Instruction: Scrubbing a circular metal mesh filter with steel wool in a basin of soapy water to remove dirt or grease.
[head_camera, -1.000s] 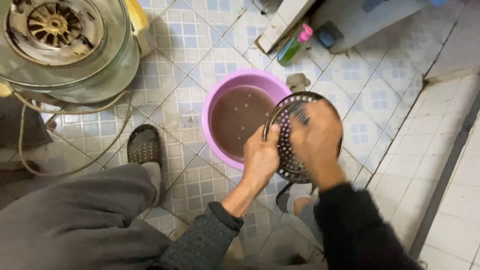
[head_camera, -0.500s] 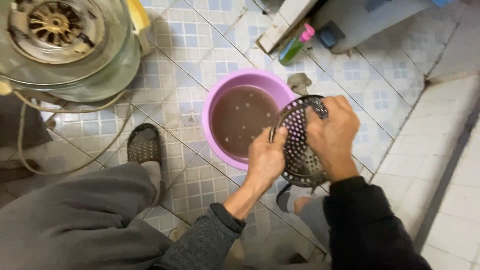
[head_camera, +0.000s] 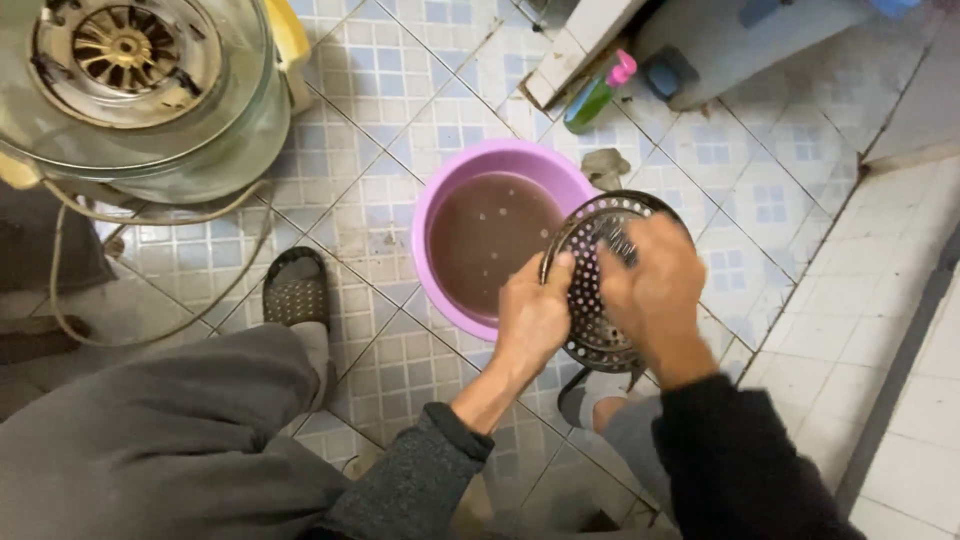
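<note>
Here the left hand (head_camera: 533, 318) clamps the perforated metal disc (head_camera: 598, 300) by its rim; the right hand (head_camera: 655, 290), closed, presses a scrubber against it; stiff, probably slippery wet.

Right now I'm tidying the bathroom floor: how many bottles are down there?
1. A green bottle with a pink cap lies on the tiled floor by the white step, beyond the purple basin. Others may be hidden outside the frame.

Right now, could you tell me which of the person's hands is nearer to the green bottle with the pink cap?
Right. The right hand presses on the perforated disc below the bottle; the left hand grips the disc's edge, farther down-left.
</note>
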